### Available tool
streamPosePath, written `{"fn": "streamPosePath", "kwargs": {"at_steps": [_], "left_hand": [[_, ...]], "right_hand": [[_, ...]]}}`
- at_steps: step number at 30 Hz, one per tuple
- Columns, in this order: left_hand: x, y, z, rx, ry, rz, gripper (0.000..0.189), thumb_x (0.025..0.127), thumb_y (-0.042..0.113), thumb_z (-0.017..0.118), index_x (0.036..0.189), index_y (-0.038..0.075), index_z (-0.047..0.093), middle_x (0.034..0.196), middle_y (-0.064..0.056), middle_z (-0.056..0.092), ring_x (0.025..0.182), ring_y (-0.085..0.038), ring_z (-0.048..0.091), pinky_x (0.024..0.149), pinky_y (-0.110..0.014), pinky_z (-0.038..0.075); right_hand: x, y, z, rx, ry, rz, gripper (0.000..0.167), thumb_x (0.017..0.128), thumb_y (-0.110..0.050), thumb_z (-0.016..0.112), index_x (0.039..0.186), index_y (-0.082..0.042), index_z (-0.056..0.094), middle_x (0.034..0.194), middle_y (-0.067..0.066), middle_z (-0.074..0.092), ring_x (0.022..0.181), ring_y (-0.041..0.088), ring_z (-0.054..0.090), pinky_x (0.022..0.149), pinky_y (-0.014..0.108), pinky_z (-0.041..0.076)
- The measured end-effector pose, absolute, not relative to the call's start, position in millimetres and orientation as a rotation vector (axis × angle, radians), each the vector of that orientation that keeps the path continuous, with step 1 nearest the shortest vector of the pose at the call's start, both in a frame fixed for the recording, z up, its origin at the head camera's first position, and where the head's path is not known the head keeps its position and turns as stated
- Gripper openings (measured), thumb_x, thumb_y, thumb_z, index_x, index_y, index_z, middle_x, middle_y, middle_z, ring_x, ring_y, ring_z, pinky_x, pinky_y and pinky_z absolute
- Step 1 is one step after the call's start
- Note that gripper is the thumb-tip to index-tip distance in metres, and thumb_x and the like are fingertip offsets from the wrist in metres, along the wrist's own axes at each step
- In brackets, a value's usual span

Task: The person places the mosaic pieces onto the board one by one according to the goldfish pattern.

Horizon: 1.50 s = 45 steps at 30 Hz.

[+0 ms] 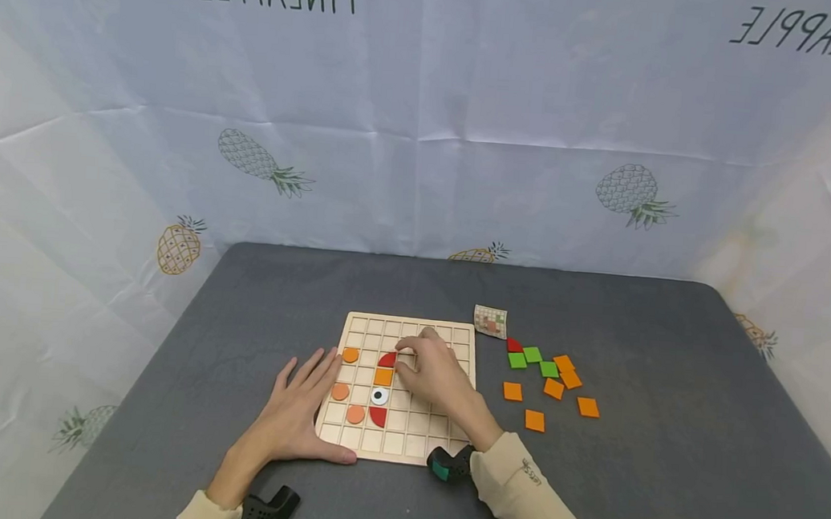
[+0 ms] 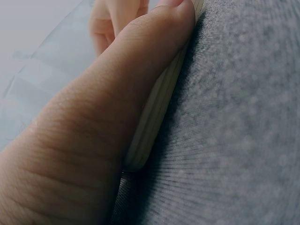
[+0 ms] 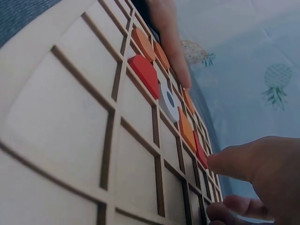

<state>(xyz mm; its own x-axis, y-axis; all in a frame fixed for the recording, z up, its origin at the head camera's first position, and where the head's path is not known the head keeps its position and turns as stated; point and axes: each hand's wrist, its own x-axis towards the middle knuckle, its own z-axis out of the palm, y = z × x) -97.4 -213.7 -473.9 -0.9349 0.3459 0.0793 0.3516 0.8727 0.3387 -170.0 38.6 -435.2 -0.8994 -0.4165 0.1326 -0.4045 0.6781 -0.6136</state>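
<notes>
A wooden grid board [image 1: 418, 446] lies on the table. My left hand [image 1: 297, 416] rests along its left edge, fingers spread straight on the far side and thumb at the near edge. My right hand [image 1: 439, 374] reaches over the board, its curled thumb and index finger at a red quarter-circle tile [image 1: 387, 360]. In the right wrist view a fingertip meets that tile's edge [image 3: 200, 151]. Below it in the same column are an orange square tile [image 1: 383, 377], a white eye disc [image 1: 380, 396] and another red tile [image 1: 378, 417].
Orange discs [image 1: 351, 355] sit in cells on the board's left side. A small printed card [image 1: 491, 321] lies by the top right corner. Right of the board are loose green tiles [image 1: 532, 354], several orange squares [image 1: 534, 421] and a red piece [image 1: 514, 345].
</notes>
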Motion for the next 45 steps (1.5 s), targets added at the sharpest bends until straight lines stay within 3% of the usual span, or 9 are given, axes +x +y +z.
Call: {"fn": "streamPosePath", "kwargs": {"at_steps": [4, 9, 20, 32, 40, 45], "left_hand": [[-97, -214, -472, -0.557, -3.035, -0.549, 0.142, 0.056, 0.088, 0.074, 0.163, 0.007, 0.026, 0.172, -0.01, 0.023, 0.159, -0.036, 0.021, 0.123, -0.065, 0.009], [-97, -215, -473, -0.559, -3.029, -0.552, 0.142, 0.057, 0.089, 0.073, 0.163, 0.006, 0.026, 0.172, -0.011, 0.023, 0.158, -0.037, 0.022, 0.122, -0.065, 0.01], [-99, -215, -475, -0.566, -3.016, -0.546, 0.142, 0.058, 0.091, 0.07, 0.162, 0.006, 0.026, 0.171, -0.013, 0.025, 0.157, -0.039, 0.024, 0.121, -0.067, 0.013], [-98, -215, -476, -0.569, -3.012, -0.536, 0.143, 0.056, 0.094, 0.068, 0.162, 0.006, 0.027, 0.171, -0.012, 0.026, 0.157, -0.038, 0.024, 0.121, -0.067, 0.012], [-98, -215, -476, -0.564, -3.019, -0.547, 0.142, 0.057, 0.094, 0.067, 0.162, 0.006, 0.027, 0.17, -0.013, 0.026, 0.157, -0.038, 0.024, 0.121, -0.067, 0.012], [-98, -215, -474, -0.562, -3.036, -0.552, 0.142, 0.057, 0.091, 0.07, 0.163, 0.008, 0.026, 0.172, -0.01, 0.023, 0.158, -0.037, 0.021, 0.122, -0.065, 0.011]], "right_hand": [[-168, 48, -434, -0.65, 2.854, -1.08, 0.018, 0.094, -0.016, 0.071, 0.111, -0.012, 0.078, 0.071, 0.0, 0.054, 0.059, 0.01, 0.041, 0.05, 0.021, 0.031], [-168, 62, -437, -0.593, 2.829, -1.109, 0.02, 0.096, -0.019, 0.068, 0.114, -0.014, 0.076, 0.046, -0.007, 0.031, 0.04, 0.007, 0.022, 0.041, 0.02, 0.017], [-161, 99, -427, -0.551, 2.786, -1.127, 0.027, 0.094, -0.022, 0.073, 0.119, -0.013, 0.075, 0.048, -0.006, 0.026, 0.04, 0.01, 0.018, 0.042, 0.02, 0.016], [-148, 150, -428, -0.505, 2.805, -1.062, 0.03, 0.094, -0.019, 0.074, 0.122, -0.01, 0.073, 0.05, -0.008, 0.026, 0.04, 0.007, 0.024, 0.041, 0.02, 0.022], [-146, 184, -428, -0.461, 2.815, -1.013, 0.036, 0.091, -0.017, 0.076, 0.125, -0.006, 0.071, 0.052, -0.01, 0.024, 0.044, 0.004, 0.019, 0.045, 0.019, 0.018], [-144, 195, -431, -0.452, 2.814, -0.934, 0.038, 0.091, -0.019, 0.077, 0.126, -0.005, 0.07, 0.052, -0.009, 0.027, 0.044, 0.004, 0.024, 0.045, 0.019, 0.021]]}}
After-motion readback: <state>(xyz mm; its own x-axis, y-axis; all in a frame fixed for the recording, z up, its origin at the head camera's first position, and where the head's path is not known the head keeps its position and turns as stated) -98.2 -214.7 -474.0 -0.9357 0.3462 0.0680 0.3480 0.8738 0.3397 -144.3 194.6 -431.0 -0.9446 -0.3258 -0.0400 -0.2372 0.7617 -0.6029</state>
